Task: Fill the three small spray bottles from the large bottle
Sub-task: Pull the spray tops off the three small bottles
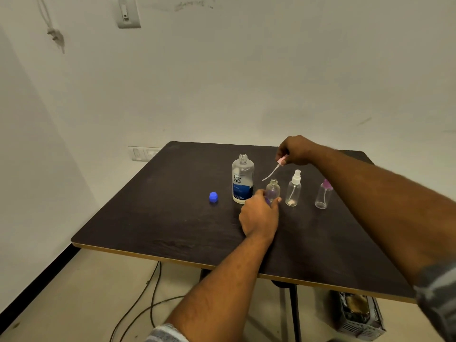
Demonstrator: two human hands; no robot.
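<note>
The large clear bottle (242,178) with a blue label stands uncapped near the table's middle. Its blue cap (213,197) lies to the left. My left hand (259,215) grips the base of a small open bottle (273,190) just right of the large one. Above it, my right hand (294,149) pinches a pink spray head (282,161), whose white tube hangs down to the left, clear of the bottle's neck. A second small bottle (293,190) with a white spray head stands to the right. A third (323,195) with a purple head is partly hidden by my right forearm.
The dark table (160,223) has a pale front edge and stands against a white wall. Cables run over the floor below on the left. A grey crate (357,314) sits on the floor under the right side.
</note>
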